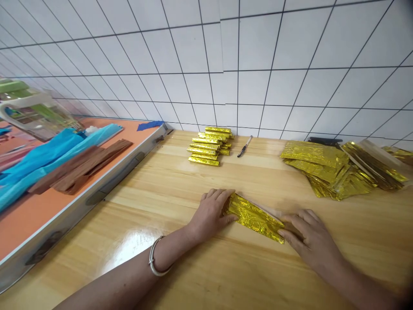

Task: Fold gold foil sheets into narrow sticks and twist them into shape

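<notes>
A strip of shiny gold foil packaging (pixel 256 218) lies slantwise just over the wooden table, held at both ends. My left hand (pixel 213 213), with a bangle on its wrist, grips the left end between thumb and fingers. At the right end, my right hand (pixel 305 232) pinches the corner, thumb below and fingers behind. A pale edge shows along the strip's far side. Farther back sits a stack of narrow gold foil rolls (pixel 206 148). Off to the right is a loose pile of flat gold foil packets (pixel 322 165).
A pen (pixel 245 146) lies beside the rolls, near the tiled wall (pixel 258 51). On the left, an orange-topped surface (pixel 124 148) with a raised edge carries blue crepe paper (pixel 48 150), brown crepe paper (pixel 87 165) and a clear container with green parts (pixel 35 107).
</notes>
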Tool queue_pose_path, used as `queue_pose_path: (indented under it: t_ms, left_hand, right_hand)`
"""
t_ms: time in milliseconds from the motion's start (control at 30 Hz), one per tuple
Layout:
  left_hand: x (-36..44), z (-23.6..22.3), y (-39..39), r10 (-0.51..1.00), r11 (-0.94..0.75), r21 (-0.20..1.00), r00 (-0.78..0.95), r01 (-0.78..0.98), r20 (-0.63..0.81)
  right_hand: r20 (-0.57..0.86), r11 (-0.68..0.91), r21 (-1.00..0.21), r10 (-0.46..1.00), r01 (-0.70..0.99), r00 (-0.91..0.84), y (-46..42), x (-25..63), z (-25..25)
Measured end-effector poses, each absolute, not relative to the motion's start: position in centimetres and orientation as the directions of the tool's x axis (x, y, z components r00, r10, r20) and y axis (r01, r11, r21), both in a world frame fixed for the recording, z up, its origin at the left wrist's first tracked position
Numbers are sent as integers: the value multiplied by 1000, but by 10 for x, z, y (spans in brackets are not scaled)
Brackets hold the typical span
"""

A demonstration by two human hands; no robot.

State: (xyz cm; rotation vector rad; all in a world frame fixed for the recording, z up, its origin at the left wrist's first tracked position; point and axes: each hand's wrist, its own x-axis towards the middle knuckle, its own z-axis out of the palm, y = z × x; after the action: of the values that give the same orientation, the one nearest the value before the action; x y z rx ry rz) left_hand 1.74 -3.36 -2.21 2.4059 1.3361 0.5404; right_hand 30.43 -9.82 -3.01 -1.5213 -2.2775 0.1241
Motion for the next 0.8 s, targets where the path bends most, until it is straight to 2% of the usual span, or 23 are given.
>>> queue_pose_path:
  t_ms: [133, 233, 300, 367, 467, 533, 633, 800]
  left_hand:
    - [15, -26, -33, 840, -525, 512, 510, 680, 184]
    - [16, -25, -36, 823, -552, 537, 518, 638, 232]
    - [17, -23, -39, 805, -581, 522, 533, 624, 259]
    - [17, -21, -42, 776, -626, 473, 557, 620, 297]
    - [15, -18, -47, 688, -726, 337, 631, 599, 358]
    - [13, -17, -49, 610, -791, 243, 704, 561, 362]
    - [11, -16, -52, 519, -854, 168, 784, 493, 340]
    - [11, -10, -53, 432, -901, 117, 846, 417, 313]
  right_hand:
    - [287, 461, -378, 883, 803, -371, -99, 301, -28]
    - [335, 483, -396, 868, 781, -367, -102, 300, -23]
    - [373, 530, -349, 835, 773, -404, -106, 301, -18]
    - [410, 611, -245, 769, 753, -491, -111, 303, -14]
    - [435, 749, -49, 612, 661, -660, -124, 303, -9]
    - [396, 792, 31, 550, 610, -735, -134, 298, -6]
    - [386, 772, 40, 573, 634, -723, -145, 286, 2]
    - [424, 799, 39, 530, 600, -734, -143, 273, 14]
